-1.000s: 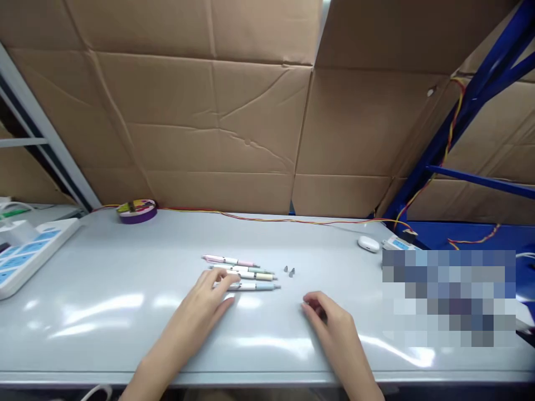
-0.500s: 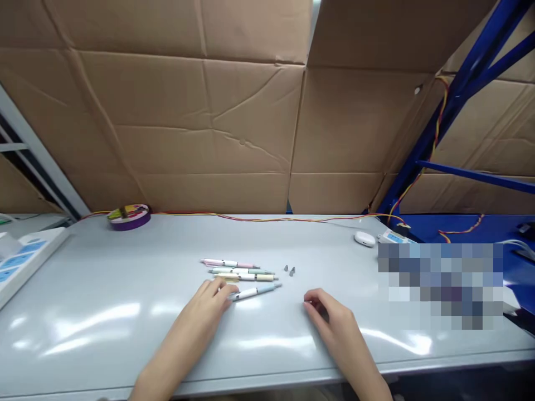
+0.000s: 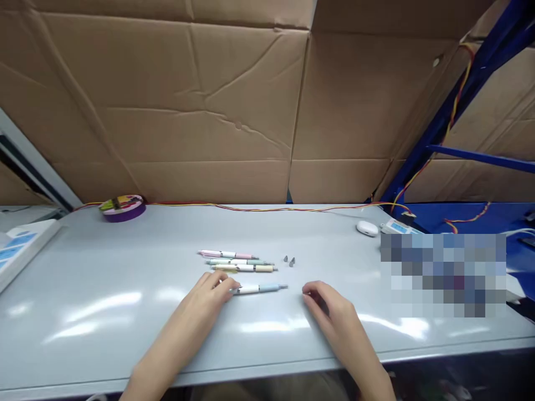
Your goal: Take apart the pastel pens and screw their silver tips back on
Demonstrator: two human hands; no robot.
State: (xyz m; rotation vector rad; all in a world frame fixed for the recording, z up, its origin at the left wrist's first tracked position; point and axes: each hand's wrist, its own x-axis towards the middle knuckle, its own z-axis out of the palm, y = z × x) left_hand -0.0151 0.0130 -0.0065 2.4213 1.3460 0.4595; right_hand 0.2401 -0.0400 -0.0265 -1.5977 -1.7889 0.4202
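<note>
Here the blue-and-white pen [image 3: 270,288] is found lying on the near side of the yellow-and-white pen [image 3: 247,268], apart from it and roughly in line with it. Its rear end is held by the fingertips of the left hand [image 3: 210,298], that hand being placed just nearer than the yellow-and-white pen's left end; the exact pinch is partly covered by the fingers. The right hand [image 3: 333,316] is poised to the right and on the near side of the same landmark, thumb and forefinger brought together at the tips; whether anything small is pinched there cannot be told.

Beyond the landmark, the green-and-white pen [image 3: 239,262] and the pink-and-white pen [image 3: 225,254] are laid nearly parallel, and off its right end two small grey cones [image 3: 291,262] are seen.

And the handling? A light, stiff barrel is to be expected, smooth enough to be rolled or spun on the glossy table [image 3: 125,262] if pressed off-centre. The slim grey point is judged the delicate part and is best left unpressed. The surest hold would be given by the middle of the barrel, gripped lightly from both sides.
</note>
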